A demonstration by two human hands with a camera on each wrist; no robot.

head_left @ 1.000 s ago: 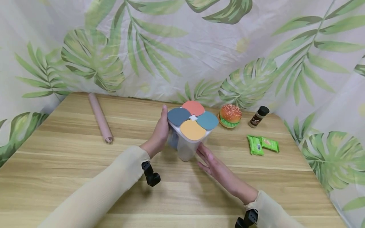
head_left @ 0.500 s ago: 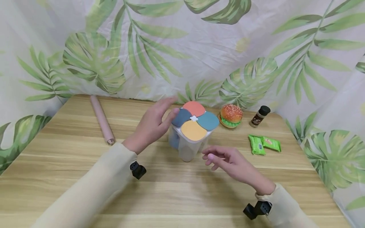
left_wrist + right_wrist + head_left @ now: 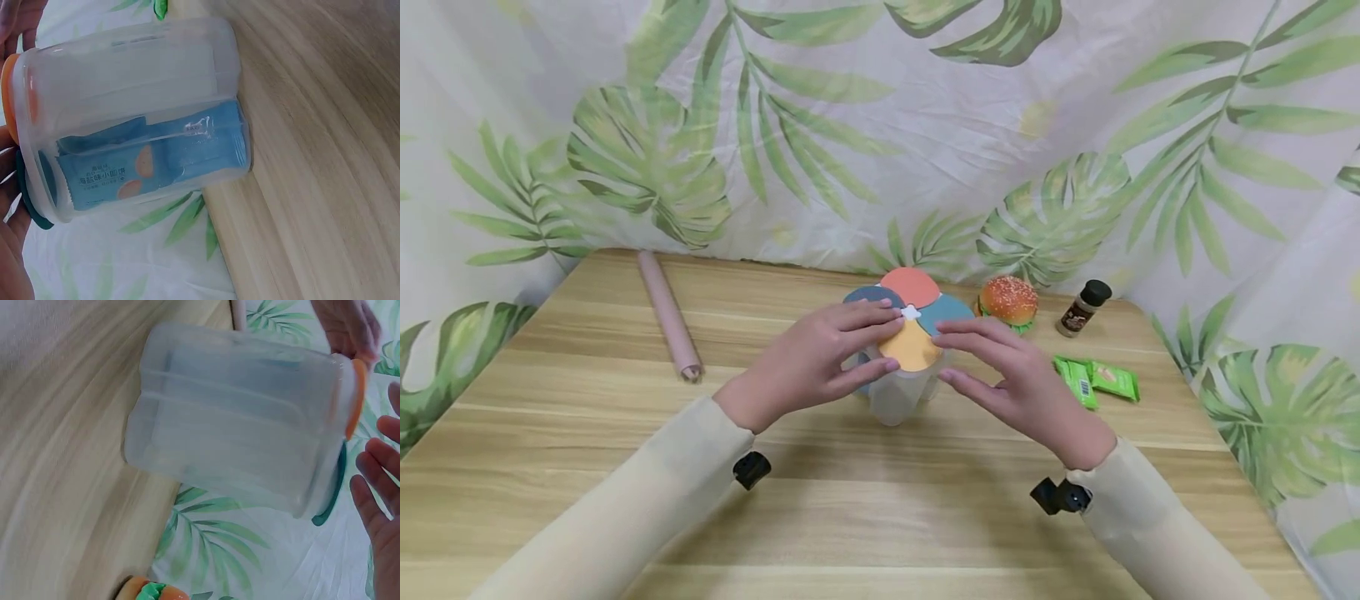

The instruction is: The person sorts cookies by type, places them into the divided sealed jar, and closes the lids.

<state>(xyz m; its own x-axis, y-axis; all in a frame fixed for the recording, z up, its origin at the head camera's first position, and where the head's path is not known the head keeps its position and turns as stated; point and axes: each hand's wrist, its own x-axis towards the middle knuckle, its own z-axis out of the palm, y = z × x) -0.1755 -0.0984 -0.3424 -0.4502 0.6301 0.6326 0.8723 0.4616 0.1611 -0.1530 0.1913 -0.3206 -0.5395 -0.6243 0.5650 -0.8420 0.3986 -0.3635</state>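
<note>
A clear plastic storage container (image 3: 895, 398) stands upright on the table, its lid made of petal-shaped flaps in red, dark blue, teal and yellow (image 3: 912, 348). Blue biscuit packets (image 3: 156, 150) show through one compartment in the left wrist view. My left hand (image 3: 820, 354) lies over the dark blue flap, fingers extended to the lid's centre, thumb by the yellow flap's front edge. My right hand (image 3: 1022, 379) hovers at the right side of the lid, fingers spread and loosely bent. In the right wrist view, its fingers (image 3: 378, 465) appear apart from the lid.
Behind the right hand sits a toy hamburger (image 3: 1009, 300), with a black-capped seasoning bottle (image 3: 1082, 308) beyond it. Two green snack packets (image 3: 1112, 379) lie at the right. A rolled pink mat (image 3: 668, 317) lies at the left. A leaf-print cloth (image 3: 820, 125) hangs behind the table.
The left hand has left the container's side and come over the top of the lid. The right hand has risen from low beside the container to lid height. The container stays put.
</note>
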